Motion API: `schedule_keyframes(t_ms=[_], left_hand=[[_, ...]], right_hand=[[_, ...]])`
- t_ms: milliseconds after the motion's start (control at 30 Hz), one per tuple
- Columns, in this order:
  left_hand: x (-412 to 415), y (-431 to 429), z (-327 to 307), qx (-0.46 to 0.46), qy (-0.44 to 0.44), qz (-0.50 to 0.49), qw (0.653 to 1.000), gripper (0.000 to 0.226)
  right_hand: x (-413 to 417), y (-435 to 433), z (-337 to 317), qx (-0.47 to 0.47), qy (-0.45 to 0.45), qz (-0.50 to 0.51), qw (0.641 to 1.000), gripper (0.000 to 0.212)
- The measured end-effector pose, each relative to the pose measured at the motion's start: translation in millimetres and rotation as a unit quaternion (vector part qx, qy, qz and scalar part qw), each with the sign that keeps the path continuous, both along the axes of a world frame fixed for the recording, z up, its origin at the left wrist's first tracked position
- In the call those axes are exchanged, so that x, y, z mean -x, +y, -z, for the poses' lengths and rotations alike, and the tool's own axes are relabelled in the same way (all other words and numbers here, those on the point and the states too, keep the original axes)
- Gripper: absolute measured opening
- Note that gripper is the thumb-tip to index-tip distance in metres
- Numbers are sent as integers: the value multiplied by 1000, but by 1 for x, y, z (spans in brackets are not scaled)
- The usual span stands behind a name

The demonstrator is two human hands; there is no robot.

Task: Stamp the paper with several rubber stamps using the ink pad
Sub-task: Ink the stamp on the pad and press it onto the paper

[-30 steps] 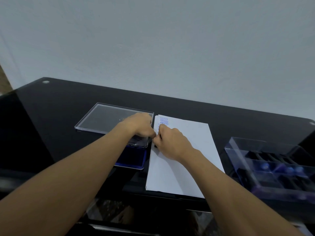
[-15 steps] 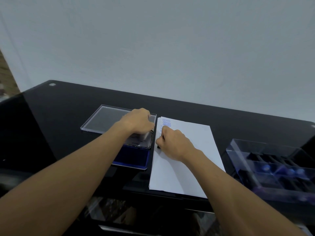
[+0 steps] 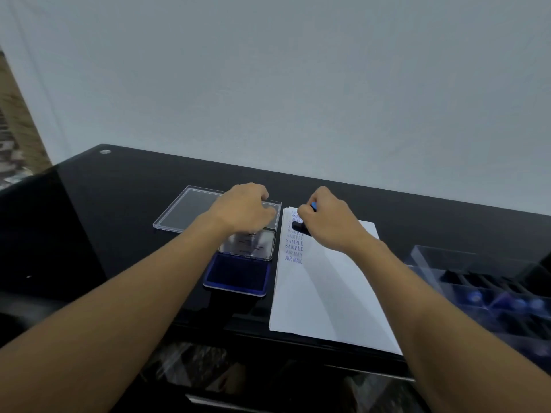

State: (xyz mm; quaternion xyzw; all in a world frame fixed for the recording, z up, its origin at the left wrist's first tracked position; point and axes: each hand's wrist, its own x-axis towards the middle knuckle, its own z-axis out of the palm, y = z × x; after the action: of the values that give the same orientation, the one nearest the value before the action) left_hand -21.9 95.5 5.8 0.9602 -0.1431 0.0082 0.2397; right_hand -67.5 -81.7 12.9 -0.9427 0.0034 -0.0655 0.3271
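A white sheet of paper [image 3: 331,293] lies on the black table, with a column of blue prints reading SAMPLE and AIR MAIL down its left edge. My right hand [image 3: 331,225] is closed around a small rubber stamp [image 3: 299,225] with a blue knob and a black base, held over the top of that column. Left of the paper sits the open ink pad [image 3: 238,274], its blue pad facing up and its lid raised behind. My left hand [image 3: 244,210] rests curled at the back of the ink pad lid; I cannot tell whether it grips it.
A clear flat lid [image 3: 190,214] lies behind the ink pad at the left. A clear compartmented stamp box [image 3: 489,296] with several blue-knobbed stamps stands at the right. The table's front edge runs just below the paper; a pale wall stands behind.
My right hand has lifted and moved toward the top of the paper, uncovering the stamp and the printed column. My left hand has moved back from the paper's edge onto the ink pad lid.
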Motion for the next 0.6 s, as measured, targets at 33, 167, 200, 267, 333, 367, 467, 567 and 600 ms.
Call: schedule_keyframes(t_ms=[33, 167, 200, 267, 333, 367, 467, 567, 600], left_hand=[[1, 1, -2, 4, -4, -1, 1000, 46], [6, 6, -4, 9, -7, -5, 1000, 46], [6, 7, -4, 9, -7, -5, 1000, 47], [7, 10, -3, 7, -7, -7, 1000, 48], [9, 13, -3, 8, -6, -10, 1000, 48], [10, 15, -3, 9, -6, -12, 1000, 48], [13, 19, -3, 12, -3, -18, 1000, 48], [16, 22, -4, 16, -4, -22, 1000, 48], [17, 23, -4, 17, -5, -24, 1000, 48]], right_hand=[[1, -2, -3, 0, 11, -3, 1000, 19], [3, -7, -11, 51, 41, -29, 997, 18], [3, -8, -12, 60, 40, -35, 997, 16], [4, -11, -13, 66, 25, -41, 997, 10], [5, -13, -15, 55, 7, -41, 998, 6], [5, -14, -16, 49, 2, -40, 998, 6], [7, -15, -19, 44, 2, -36, 998, 6], [11, -15, -21, 42, 5, -31, 999, 7], [12, -15, -22, 40, 3, -29, 999, 7]])
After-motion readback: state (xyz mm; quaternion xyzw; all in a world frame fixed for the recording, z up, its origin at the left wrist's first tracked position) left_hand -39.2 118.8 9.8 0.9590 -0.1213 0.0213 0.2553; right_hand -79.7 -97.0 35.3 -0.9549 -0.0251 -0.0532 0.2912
